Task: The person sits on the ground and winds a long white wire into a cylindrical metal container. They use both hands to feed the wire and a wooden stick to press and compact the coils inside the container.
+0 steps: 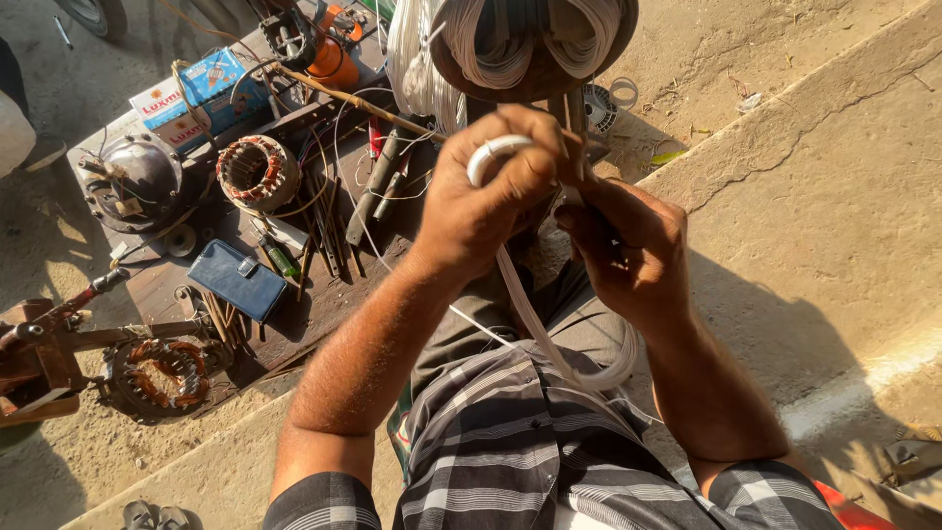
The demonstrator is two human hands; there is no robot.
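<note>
My left hand [486,191] grips a looped bundle of white wire [491,150], its curved end showing over my fingers. The bundle trails down past my lap and curls back at white wire loop [608,373]. My right hand [628,250] is closed on the same bundle just right of my left hand, under a round motor stator [535,44] wound with white coils. Both hands sit close together below that stator.
A low wooden board [294,304] at left carries a copper-wound stator [257,172], a dark round motor cover [137,182], a blue wallet-like case [237,280], hand tools, small boxes [196,93] and an orange object [334,59]. Another copper winding [160,373] lies lower left. Concrete steps run at right.
</note>
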